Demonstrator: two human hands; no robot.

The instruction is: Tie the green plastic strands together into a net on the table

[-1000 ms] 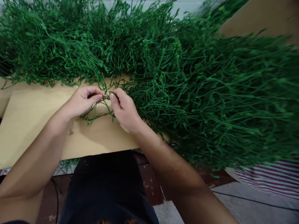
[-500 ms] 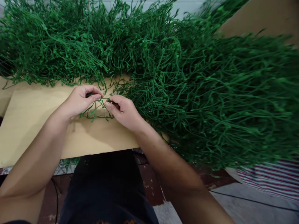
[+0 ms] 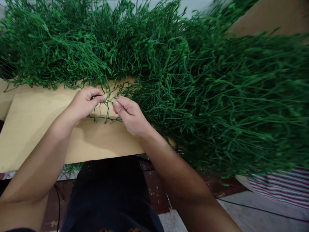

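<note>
- Currently, in the head view, the left hand pinches a thin green sprig between thumb and fingers.
- The right hand pinches the same sprig just beside it, thumb pressed against curled fingers.
- The green sprig spans the short gap between the hands, above the tan surface, its thin strands reaching toward the near edge.
- A large tangled pile of green stems lies along the far edge of the surface and covers its right end.
- Beyond the pile, at the far right, is a brown panel.
- Below the pile's near right side are a striped cloth and a dark cable.
</note>
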